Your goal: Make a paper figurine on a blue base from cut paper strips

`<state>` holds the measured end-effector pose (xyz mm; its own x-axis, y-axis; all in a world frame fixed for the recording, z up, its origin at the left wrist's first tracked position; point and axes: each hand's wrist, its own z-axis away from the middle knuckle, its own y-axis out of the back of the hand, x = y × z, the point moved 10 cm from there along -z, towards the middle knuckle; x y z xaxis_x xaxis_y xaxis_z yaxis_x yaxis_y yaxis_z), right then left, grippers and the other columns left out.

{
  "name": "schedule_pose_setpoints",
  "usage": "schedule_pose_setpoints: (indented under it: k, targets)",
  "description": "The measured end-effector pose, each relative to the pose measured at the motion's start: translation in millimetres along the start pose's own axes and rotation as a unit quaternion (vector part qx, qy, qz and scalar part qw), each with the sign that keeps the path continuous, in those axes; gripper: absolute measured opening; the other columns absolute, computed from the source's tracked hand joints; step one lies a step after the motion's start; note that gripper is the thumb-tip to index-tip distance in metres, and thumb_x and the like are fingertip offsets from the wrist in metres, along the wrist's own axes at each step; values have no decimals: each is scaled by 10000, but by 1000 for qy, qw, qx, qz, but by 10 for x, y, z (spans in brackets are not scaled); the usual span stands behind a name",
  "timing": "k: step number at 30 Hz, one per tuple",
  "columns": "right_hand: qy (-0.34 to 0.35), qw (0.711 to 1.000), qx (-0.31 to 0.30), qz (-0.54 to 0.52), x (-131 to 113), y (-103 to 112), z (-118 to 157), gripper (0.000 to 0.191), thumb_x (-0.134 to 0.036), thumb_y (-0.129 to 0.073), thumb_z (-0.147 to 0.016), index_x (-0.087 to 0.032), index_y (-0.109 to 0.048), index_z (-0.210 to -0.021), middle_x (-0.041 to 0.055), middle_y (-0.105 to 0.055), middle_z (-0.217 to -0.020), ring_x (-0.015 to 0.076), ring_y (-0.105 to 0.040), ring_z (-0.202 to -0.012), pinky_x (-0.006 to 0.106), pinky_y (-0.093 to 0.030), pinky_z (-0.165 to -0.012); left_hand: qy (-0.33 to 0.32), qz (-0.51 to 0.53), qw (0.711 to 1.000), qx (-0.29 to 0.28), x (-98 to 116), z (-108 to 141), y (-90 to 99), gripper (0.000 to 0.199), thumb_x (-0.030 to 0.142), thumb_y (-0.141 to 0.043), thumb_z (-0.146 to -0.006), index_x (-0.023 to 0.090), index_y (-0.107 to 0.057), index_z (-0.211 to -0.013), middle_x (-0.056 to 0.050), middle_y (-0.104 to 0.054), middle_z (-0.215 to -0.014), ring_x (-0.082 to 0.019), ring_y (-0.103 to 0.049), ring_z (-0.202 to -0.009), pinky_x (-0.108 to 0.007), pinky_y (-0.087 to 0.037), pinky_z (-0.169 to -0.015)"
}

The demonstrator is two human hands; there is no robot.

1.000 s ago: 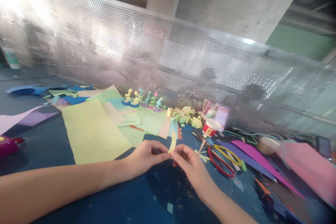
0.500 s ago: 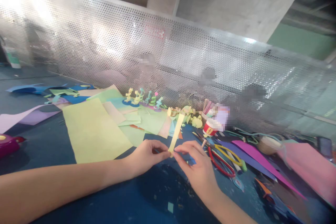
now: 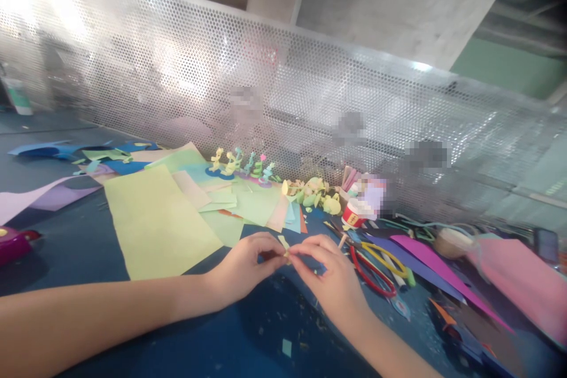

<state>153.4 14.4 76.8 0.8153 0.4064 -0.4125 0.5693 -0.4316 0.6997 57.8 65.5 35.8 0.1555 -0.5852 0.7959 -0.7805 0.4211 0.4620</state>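
Between my two hands, over the blue table, is a small pale yellow paper strip (image 3: 284, 242). My left hand (image 3: 252, 260) pinches it between thumb and fingertips from the left. From the right, the thumb and index finger of my right hand (image 3: 325, 269) close on the same strip, fingertips nearly touching the left ones. Only a short upper piece shows; the rest is hidden by my fingers. A large yellow-green paper sheet (image 3: 155, 224) lies left of my hands. Red-handled scissors (image 3: 374, 274) and yellow-handled scissors (image 3: 390, 260) lie to the right of my right hand.
Small paper figures (image 3: 230, 162) stand at the back by the perforated metal screen (image 3: 177, 59). Nearby are yellow paper pieces (image 3: 314, 192) and a red-and-white paper cup (image 3: 353, 212). Pink paper (image 3: 522, 277) and a phone (image 3: 546, 245) lie at right, a magenta tool (image 3: 15, 245) at left.
The yellow strip stood tall above my fingertips before; now only a short bit shows, tilted the other way. My hands have stayed in nearly the same place.
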Motion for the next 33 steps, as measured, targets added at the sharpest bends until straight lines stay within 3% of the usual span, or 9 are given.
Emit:
schedule_pose_setpoints:
  k: [15,23,28,33]
  targets:
    - [-17,998,-43,-32,-6,-74,-13,78,-167,-544,-813,-195,-607,-777,22,-560,-803,157,-558,-770,275,-456,-707,-48,-63,997,10,114,20,2,173,223,-463,-857,202,-629,-816,-7,-580,-836,-116,-540,-785,-218,-420,-718]
    - [-76,990,-69,-95,181,-173,6,157,-267,-463,-877,-204,-598,-827,33,-578,-865,166,-568,-839,283,-461,-754,55,3,998,11,-150,-6,13,165,320,-544,-789,193,-648,-778,-10,-610,-807,-137,-568,-755,-233,-448,-707]
    - [-121,981,-43,-146,307,-123,12,156,-301,-466,-875,-230,-581,-955,23,-623,-942,157,-598,-874,273,-480,-795,97,48,994,20,-259,-14,24,202,355,-552,-776,174,-640,-771,-10,-620,-779,-141,-578,-746,-226,-452,-699]
    - [-90,987,-41,-129,193,-102,-1,102,-233,-537,-824,-222,-608,-896,15,-635,-890,149,-614,-807,261,-497,-766,89,53,994,15,-236,-30,19,200,343,-550,-778,164,-639,-774,-15,-615,-781,-141,-575,-746,-224,-451,-695]
